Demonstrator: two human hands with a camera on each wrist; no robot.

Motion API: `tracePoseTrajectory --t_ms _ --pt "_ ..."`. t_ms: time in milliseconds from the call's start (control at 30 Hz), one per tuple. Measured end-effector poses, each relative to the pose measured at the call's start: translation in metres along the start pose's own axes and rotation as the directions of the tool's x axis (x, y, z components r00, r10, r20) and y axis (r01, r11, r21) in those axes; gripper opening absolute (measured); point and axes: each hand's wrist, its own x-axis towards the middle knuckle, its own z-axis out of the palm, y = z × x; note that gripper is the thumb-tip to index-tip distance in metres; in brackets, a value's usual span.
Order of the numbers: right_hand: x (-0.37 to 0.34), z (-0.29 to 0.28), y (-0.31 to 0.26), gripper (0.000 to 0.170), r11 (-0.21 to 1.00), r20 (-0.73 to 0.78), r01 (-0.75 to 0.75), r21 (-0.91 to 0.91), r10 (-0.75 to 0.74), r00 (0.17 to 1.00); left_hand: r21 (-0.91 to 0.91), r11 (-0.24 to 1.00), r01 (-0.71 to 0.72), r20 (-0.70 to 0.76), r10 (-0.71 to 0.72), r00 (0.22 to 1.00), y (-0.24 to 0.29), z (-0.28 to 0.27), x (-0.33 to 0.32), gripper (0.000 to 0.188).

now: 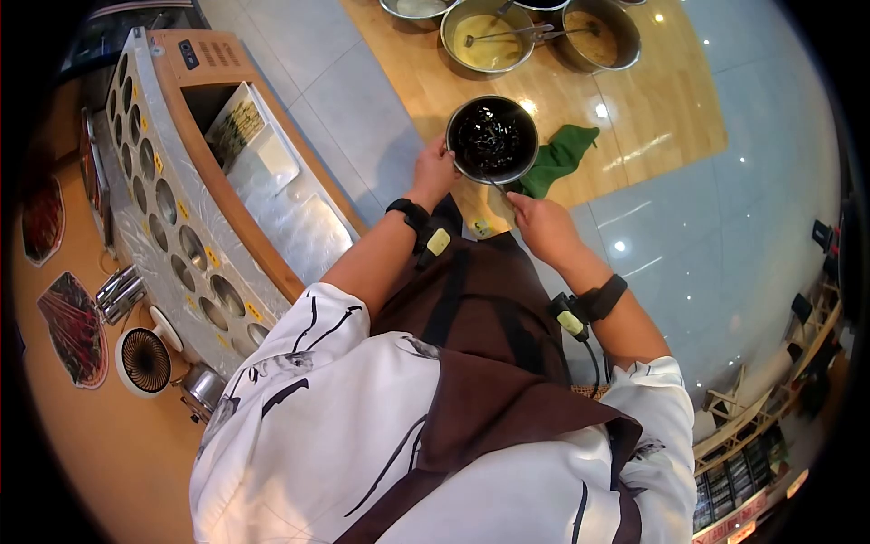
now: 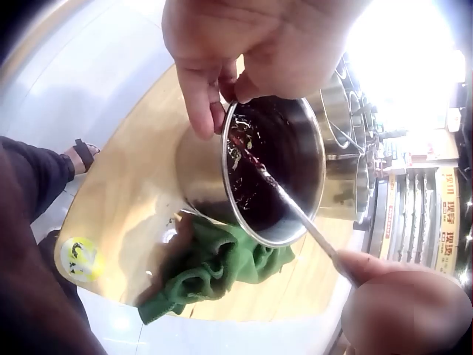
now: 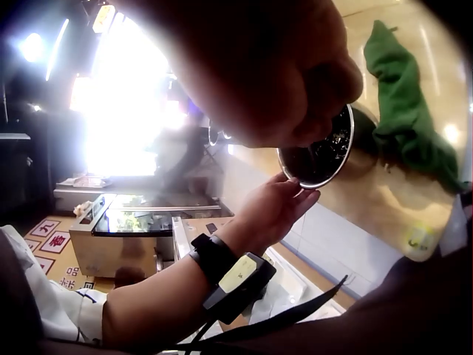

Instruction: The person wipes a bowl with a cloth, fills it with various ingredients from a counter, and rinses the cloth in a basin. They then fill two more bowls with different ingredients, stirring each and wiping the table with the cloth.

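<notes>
A round metal pot with dark, glossy contents stands near the end of the wooden table. My left hand pinches its rim between thumb and fingers, seen closely in the left wrist view. In my right hand is the handle of a metal utensil, which slants into the pot; its tip touches the dark contents. In the right wrist view the right hand covers part of the pot, and the utensil is hidden. A crumpled green cloth lies beside the pot.
Farther along the wooden table are a pot of yellow liquid and a pot of brown contents, both with utensils. A counter with round wells stands at the left, holding white trays. A small fan is farther back.
</notes>
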Motion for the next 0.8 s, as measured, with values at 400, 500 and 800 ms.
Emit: tracePoseTrajectory --t_ms 400,500,800 --pt "0.002 -0.029 0.014 0.025 0.937 0.118 0.118 -0.33 -0.083 0.99 0.356 0.921 -0.161 0.061 0.149 0.987 -0.003 -0.013 0.024 0.039" --pt "0.008 -0.019 0.003 0.025 0.978 -0.007 0.04 -0.203 -0.043 0.999 0.332 0.919 -0.211 0.033 0.212 0.977 -0.021 -0.013 0.03 0.042" --pt "0.037 0.005 0.003 0.024 0.032 0.333 -0.415 0.909 0.542 0.772 0.247 0.95 -0.192 0.002 0.198 0.98 -0.017 -0.012 0.033 0.048"
